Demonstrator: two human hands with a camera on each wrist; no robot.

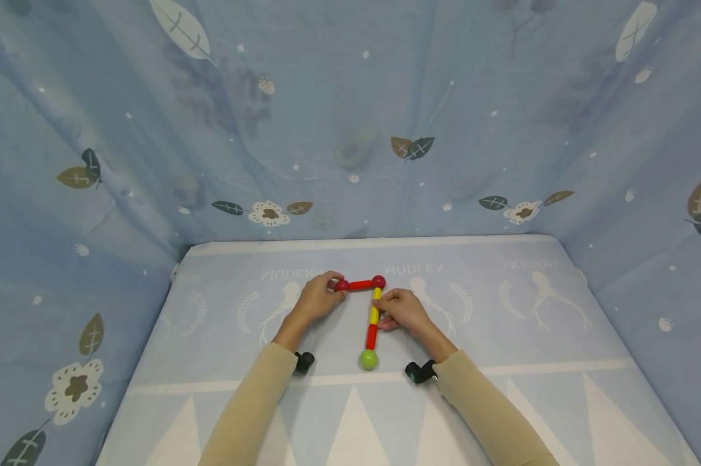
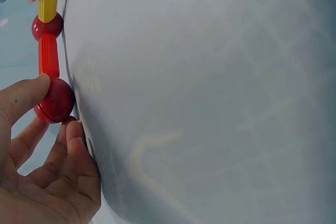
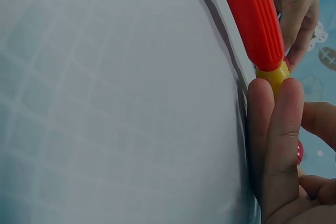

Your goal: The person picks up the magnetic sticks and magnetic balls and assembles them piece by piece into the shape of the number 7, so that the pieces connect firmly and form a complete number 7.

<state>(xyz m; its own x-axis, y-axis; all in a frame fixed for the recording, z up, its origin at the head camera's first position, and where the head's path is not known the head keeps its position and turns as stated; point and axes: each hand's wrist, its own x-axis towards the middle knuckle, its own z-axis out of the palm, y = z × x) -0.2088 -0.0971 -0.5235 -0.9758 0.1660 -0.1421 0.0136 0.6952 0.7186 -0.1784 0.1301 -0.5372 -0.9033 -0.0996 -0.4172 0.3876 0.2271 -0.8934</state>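
Observation:
My left hand [image 1: 317, 299] pinches a dark red ball [image 2: 56, 100] between thumb and fingers. From that ball a short red rod [image 1: 360, 285] runs to a second dark red ball [image 1: 378, 281]. A yellow rod [image 1: 374, 316] extends from this second ball toward me, and my right hand [image 1: 407, 310] holds it between thumb and fingers. Another red rod [image 3: 256, 22] follows at the yellow rod's near end, with a lime green ball [image 1: 368, 359] at its tip. Joined together, the pieces form a bent chain on the table. In the right wrist view, fingers hide most of the yellow rod.
A pale blue and white patterned cloth covers the table [image 1: 169, 362]. Blue printed curtains [image 1: 350, 116] stand behind and at both sides. Small black devices, one at the left wrist [image 1: 305, 362] and one at the right wrist [image 1: 420, 371], sit by the sleeves.

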